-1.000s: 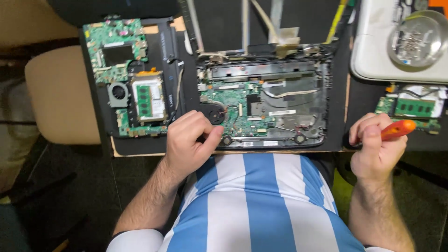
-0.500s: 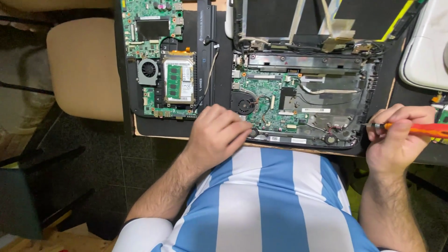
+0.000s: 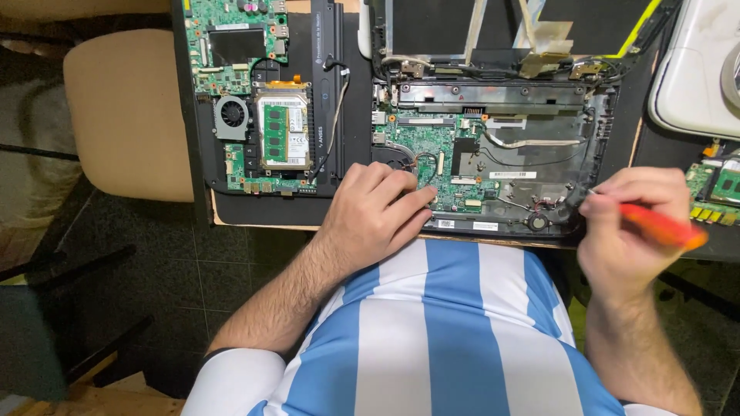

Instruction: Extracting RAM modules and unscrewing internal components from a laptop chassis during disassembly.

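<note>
Laptop base (image 3: 493,166), opened up with its green mainboard (image 3: 432,158) exposed, sits at the centre of my view on the dark work surface (image 3: 354,85), near the table's front edge. I note my left hand (image 3: 378,216) lying palm down on the base's lower left corner, at about 7 o'clock from the mainboard's middle, fingers (image 3: 408,196) spread loosely and pressing on the board area beside the round fan recess; it grasps nothing, only rests flat. My right hand (image 3: 628,223) is at 4 o'clock from the base's centre, fingers closed around a red-orange screwdriver (image 3: 655,225). The handle points out toward 4 o'clock past the knuckles; the thin metal tip (image 3: 592,192) points toward 10 o'clock and sits just at the base's lower right rim. I cannot tell whether the tip touches a screw.

At 10 o'clock from the open base lies a second opened laptop (image 3: 262,100), showing a green board, a small grey fan (image 3: 230,115) and a memory module (image 3: 276,135) in a metal-framed bay. Above the main base, at 12 o'clock, the dark screen panel (image 3: 509,23) lies flat with loose ribbon strips and tape over the hinges. At 2 o'clock a white tray (image 3: 694,69) sits at the frame edge; below it, at 3 o'clock, a small green memory board (image 3: 713,189). A beige chair seat (image 3: 127,112) is at 9 o'clock, off the table. My striped blue-and-white shirt (image 3: 432,339) fills the bottom.
</note>
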